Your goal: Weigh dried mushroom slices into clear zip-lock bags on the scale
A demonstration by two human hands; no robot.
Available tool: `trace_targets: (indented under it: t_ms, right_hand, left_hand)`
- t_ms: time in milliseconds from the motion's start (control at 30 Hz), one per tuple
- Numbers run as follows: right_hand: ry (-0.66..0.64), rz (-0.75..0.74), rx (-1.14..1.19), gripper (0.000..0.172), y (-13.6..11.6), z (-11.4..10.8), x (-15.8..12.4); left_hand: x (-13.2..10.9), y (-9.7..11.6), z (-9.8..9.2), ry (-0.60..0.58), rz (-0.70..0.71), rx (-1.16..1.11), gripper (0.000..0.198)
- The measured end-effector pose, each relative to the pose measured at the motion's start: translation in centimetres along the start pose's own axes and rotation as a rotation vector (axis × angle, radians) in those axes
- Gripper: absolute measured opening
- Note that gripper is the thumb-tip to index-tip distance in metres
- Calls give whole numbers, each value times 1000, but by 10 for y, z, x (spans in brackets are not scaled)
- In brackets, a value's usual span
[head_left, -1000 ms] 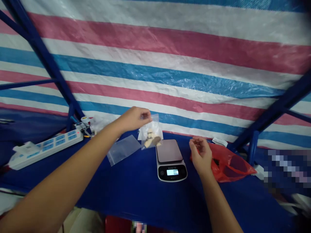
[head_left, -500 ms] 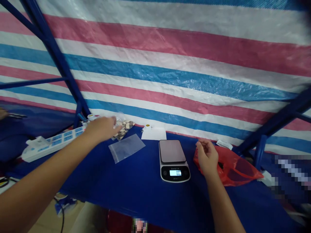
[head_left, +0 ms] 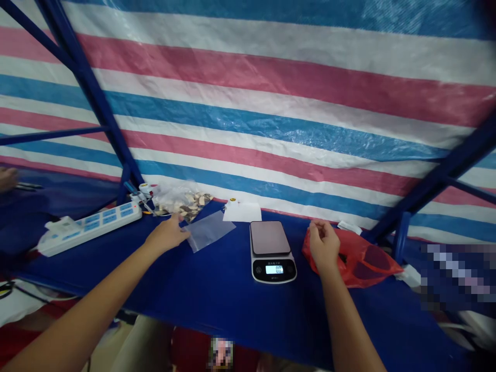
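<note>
My left hand [head_left: 168, 234] is closed in a pinch on the left end of a clear, flat zip bag [head_left: 212, 232] lying on the blue table. Just behind that hand sits a clear plastic bag of pale and dark dried slices [head_left: 194, 204]. Over the left side of a red plastic bag [head_left: 364, 258], my right hand [head_left: 324, 245] has its fingers curled in; what they hold, if anything, is hidden. Between the hands stands a kitchen scale [head_left: 271, 240], its plate bare and its lit display reading 0.0.
A white power strip [head_left: 93, 225] lies at the left, near a blue metal frame post [head_left: 104, 113]. White paper [head_left: 244, 212] rests behind the scale. A striped tarp [head_left: 271, 103] closes off the back. Another person's hand [head_left: 8, 179] shows at the far left.
My left hand has come down from the bag of slices to the zip bag's left end. My right hand stays at the red bag. The view has shifted slightly.
</note>
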State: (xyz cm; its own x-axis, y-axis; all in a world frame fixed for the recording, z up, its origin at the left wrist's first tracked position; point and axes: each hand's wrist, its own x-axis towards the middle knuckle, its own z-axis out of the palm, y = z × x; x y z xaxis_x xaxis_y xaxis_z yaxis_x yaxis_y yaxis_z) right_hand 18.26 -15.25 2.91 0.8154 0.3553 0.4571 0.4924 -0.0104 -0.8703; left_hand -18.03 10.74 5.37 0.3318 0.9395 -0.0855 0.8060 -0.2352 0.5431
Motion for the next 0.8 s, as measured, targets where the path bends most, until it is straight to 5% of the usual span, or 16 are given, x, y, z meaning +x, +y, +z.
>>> trace_targets:
  t_ms: [167,333,567,733,800]
  right_hand:
    - [-2,21,43,29,8,2,2]
    - [-29,34,20,29,10,0,4]
    - [-52,39,2,31,9,-1,5]
    - [-55,23,-344,37,-2,-20,10]
    - [-77,52,-593,43,-6,-35,14]
  left_hand:
    - [3,-3,2,80,125,-211,45]
    - [-9,3,-28,103,271,-309,38]
    - [-64,39,-78,-455,172,-344,27]
    - [-91,57,-42,-792,232,-315,25]
    - [-94,55,-17,-771,289,-331,21]
